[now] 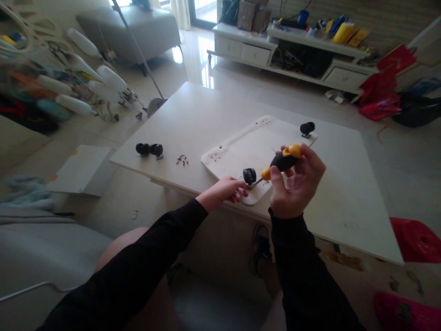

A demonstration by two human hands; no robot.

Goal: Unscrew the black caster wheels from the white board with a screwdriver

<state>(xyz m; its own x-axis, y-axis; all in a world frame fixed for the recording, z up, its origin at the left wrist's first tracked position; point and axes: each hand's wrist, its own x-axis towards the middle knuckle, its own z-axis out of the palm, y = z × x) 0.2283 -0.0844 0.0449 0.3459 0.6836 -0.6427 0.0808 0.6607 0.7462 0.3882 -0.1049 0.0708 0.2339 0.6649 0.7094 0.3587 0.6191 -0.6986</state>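
My right hand (292, 188) is closed around the black and yellow handle of a screwdriver (284, 161). Its shaft slants down and left to the near corner of a white board (241, 147) that lies flat on the table. By the tip stands a black caster wheel (249, 175) on that corner. The fingers of my left hand (229, 189) are pinched close to the tip and the wheel's base; what they grip is too small to make out. Another caster wheel (306, 128) sits at the board's far right corner. Holes show at the board's left and far corners.
Two loose black casters (149, 149) and a small heap of screws (182, 160) rest left of the board on the white table (165, 124). A white box (82, 170) stands on the floor at left. A red stool (416, 239) is beside the table's right edge.
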